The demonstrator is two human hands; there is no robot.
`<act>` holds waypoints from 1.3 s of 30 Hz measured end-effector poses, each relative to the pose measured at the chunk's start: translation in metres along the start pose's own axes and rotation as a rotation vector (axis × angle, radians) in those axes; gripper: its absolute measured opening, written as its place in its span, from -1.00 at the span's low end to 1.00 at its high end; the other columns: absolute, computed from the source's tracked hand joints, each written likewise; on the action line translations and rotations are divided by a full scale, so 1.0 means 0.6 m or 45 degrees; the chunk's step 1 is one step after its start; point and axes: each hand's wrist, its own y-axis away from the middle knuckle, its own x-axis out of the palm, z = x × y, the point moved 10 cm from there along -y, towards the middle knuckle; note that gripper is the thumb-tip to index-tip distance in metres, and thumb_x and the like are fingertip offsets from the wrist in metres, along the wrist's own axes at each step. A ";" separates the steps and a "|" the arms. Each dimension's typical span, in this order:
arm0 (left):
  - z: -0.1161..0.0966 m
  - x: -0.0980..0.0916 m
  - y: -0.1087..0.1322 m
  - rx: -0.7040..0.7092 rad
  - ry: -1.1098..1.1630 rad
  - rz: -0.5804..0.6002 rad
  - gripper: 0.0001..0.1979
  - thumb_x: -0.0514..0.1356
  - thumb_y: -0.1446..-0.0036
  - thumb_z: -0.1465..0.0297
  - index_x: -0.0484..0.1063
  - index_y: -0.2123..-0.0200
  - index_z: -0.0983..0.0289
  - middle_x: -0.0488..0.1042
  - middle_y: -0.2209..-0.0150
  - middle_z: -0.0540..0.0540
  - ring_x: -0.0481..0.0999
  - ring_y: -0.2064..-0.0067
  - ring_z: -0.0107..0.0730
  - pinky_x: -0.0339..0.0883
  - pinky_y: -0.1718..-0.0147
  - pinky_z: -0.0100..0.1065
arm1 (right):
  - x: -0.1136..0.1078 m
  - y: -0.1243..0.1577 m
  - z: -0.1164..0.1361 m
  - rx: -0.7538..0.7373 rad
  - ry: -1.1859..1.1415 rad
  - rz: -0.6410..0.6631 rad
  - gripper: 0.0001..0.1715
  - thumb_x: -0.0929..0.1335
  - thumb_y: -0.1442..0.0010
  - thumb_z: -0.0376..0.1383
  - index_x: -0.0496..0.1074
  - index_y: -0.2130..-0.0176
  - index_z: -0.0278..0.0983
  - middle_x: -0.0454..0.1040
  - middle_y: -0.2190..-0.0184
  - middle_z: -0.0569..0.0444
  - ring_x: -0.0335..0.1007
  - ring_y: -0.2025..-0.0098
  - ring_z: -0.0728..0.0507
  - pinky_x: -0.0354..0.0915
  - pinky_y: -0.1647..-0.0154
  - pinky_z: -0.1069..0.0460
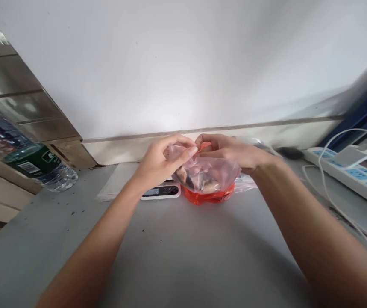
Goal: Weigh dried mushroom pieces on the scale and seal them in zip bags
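Observation:
A clear plastic bag (217,171) with brown and dark pieces in it hangs between my hands. My left hand (170,156) pinches its upper left edge between thumb and fingers. At the upper right, my right hand (223,149) is closed on the bag's top, and a bit of red shows at its fingertips. Directly below and behind lies a red plastic bag (199,197) on the table. Left of it sits a white digital scale (161,192) with a lit display, partly covered by my left hand and the clear bag.
A water bottle (39,164) with a green label stands tilted in view at the left. Flat clear bags (114,182) lie beside the scale. To the right are a white power strip (359,175), a plugged-in charger and a looping white cable (322,171). Dark crumbs dot the grey table (157,265); a white wall rises behind.

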 end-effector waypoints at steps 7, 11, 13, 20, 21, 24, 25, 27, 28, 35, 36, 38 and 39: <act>0.036 -0.058 0.006 -0.076 -0.065 -0.414 -0.70 0.20 -0.30 0.22 0.38 0.48 0.20 0.41 0.58 -0.06 0.39 0.59 -0.47 0.30 0.53 -0.38 | 0.013 -0.008 -0.027 0.074 -0.296 0.037 -0.82 0.47 -0.27 -0.21 0.40 0.22 -0.19 0.67 0.16 -0.05 0.62 0.07 -0.16 0.50 0.18 0.01; 0.058 -0.027 0.003 -0.119 -0.273 -0.183 -0.68 0.17 -0.29 0.27 0.35 0.53 0.20 0.36 0.60 -0.07 0.37 0.55 -0.44 0.23 0.50 -0.36 | 0.023 -0.024 -0.038 0.035 0.241 0.103 -0.71 0.53 -0.13 -0.20 0.50 0.15 -0.20 0.65 0.20 0.01 0.58 0.20 -0.16 0.45 0.28 0.00; 0.066 0.005 0.006 -0.163 -0.347 0.128 -0.66 0.16 -0.30 0.27 0.38 0.53 0.22 0.39 0.57 -0.05 0.39 0.52 -0.42 0.20 0.48 -0.35 | 0.025 -0.029 -0.039 -0.012 0.452 0.137 -0.70 0.51 -0.14 -0.13 0.55 0.15 -0.20 0.64 0.17 0.00 0.58 0.16 -0.21 0.45 0.23 -0.06; 0.091 0.077 0.068 -0.383 -0.489 0.947 -0.51 0.47 0.02 0.06 0.58 0.07 0.16 0.60 0.20 0.05 0.56 0.23 -0.20 0.31 0.37 -0.34 | -0.009 -0.017 -0.042 -0.015 0.514 0.107 -0.67 0.47 -0.18 -0.01 0.59 0.14 -0.13 0.56 -0.15 -0.03 0.53 -0.09 -0.32 0.46 -0.06 -0.16; 0.093 0.085 0.074 -0.384 -0.516 0.990 -0.46 0.50 0.06 0.08 0.57 0.03 0.15 0.59 0.18 0.06 0.55 0.21 -0.18 0.30 0.37 -0.34 | -0.012 -0.015 -0.044 -0.008 0.486 0.124 -0.64 0.48 -0.16 0.00 0.59 0.12 -0.12 0.56 -0.16 -0.02 0.53 -0.09 -0.32 0.48 -0.03 -0.16; 0.101 0.103 0.085 -0.403 -0.575 1.043 -0.58 0.49 0.05 0.18 0.58 0.10 0.15 0.50 0.11 0.07 0.53 0.19 -0.19 0.28 0.37 -0.34 | -0.013 -0.011 -0.043 -0.046 0.441 0.169 -0.62 0.49 -0.15 -0.01 0.60 0.07 -0.10 0.55 -0.18 0.00 0.53 -0.09 -0.32 0.49 -0.02 -0.15; 0.102 0.106 0.086 -0.417 -0.584 1.050 -0.67 0.46 0.01 0.22 0.58 0.17 0.15 0.47 0.09 0.07 0.53 0.21 -0.22 0.28 0.37 -0.34 | -0.013 -0.011 -0.041 -0.067 0.442 0.178 -0.62 0.49 -0.16 -0.02 0.61 0.06 -0.10 0.55 -0.19 0.01 0.53 -0.09 -0.31 0.48 -0.02 -0.14; 0.096 0.107 0.084 -0.397 -0.566 1.039 -0.83 0.41 -0.06 0.28 0.56 0.29 0.18 0.42 0.08 0.07 0.51 0.22 -0.27 0.30 0.34 -0.33 | -0.010 -0.012 -0.038 -0.104 0.474 0.196 -0.61 0.49 -0.18 -0.02 0.62 0.03 -0.08 0.57 -0.14 0.02 0.53 -0.06 -0.29 0.47 0.00 -0.11; 0.088 0.105 0.079 -0.355 -0.546 1.015 -0.88 0.39 -0.08 0.30 0.56 0.33 0.18 0.42 0.07 0.08 0.51 0.20 -0.27 0.31 0.30 -0.33 | -0.007 -0.013 -0.038 -0.108 0.501 0.217 -0.59 0.48 -0.19 -0.01 0.62 0.01 -0.07 0.60 -0.08 0.03 0.54 -0.01 -0.27 0.46 0.04 -0.10; 0.045 0.031 0.040 -0.210 -0.355 0.724 -0.90 0.26 -0.19 0.33 0.45 0.36 0.19 0.56 0.30 0.00 0.54 0.24 -0.28 0.31 0.26 -0.30 | 0.016 -0.001 -0.037 -0.081 0.291 0.336 -0.42 0.39 -0.23 0.23 0.64 0.06 -0.11 0.62 -0.06 0.00 0.53 -0.09 -0.26 0.43 -0.01 -0.06; 0.049 0.017 0.036 -0.249 -0.290 0.663 -0.90 0.26 -0.19 0.31 0.44 0.34 0.19 0.57 0.31 0.00 0.54 0.28 -0.31 0.32 0.30 -0.31 | 0.011 -0.001 -0.041 -0.055 0.224 0.313 -0.34 0.38 -0.19 0.30 0.64 0.08 -0.13 0.64 -0.01 -0.02 0.55 -0.04 -0.26 0.45 0.05 -0.05; 0.059 -0.004 0.031 -0.308 -0.192 0.564 -0.86 0.27 -0.17 0.28 0.40 0.31 0.19 0.59 0.30 0.01 0.57 0.32 -0.34 0.36 0.34 -0.33 | 0.007 0.000 -0.048 -0.018 0.116 0.312 -0.18 0.39 -0.04 0.43 0.65 0.16 -0.18 0.67 0.19 -0.04 0.58 0.17 -0.23 0.45 0.20 -0.05; 0.065 -0.013 0.029 -0.324 -0.163 0.526 -0.84 0.29 -0.15 0.27 0.38 0.31 0.19 0.60 0.30 0.02 0.59 0.31 -0.33 0.39 0.33 -0.32 | 0.008 -0.001 -0.050 -0.011 0.087 0.330 -0.15 0.42 0.04 0.45 0.66 0.22 -0.20 0.66 0.29 -0.03 0.56 0.26 -0.20 0.45 0.24 -0.04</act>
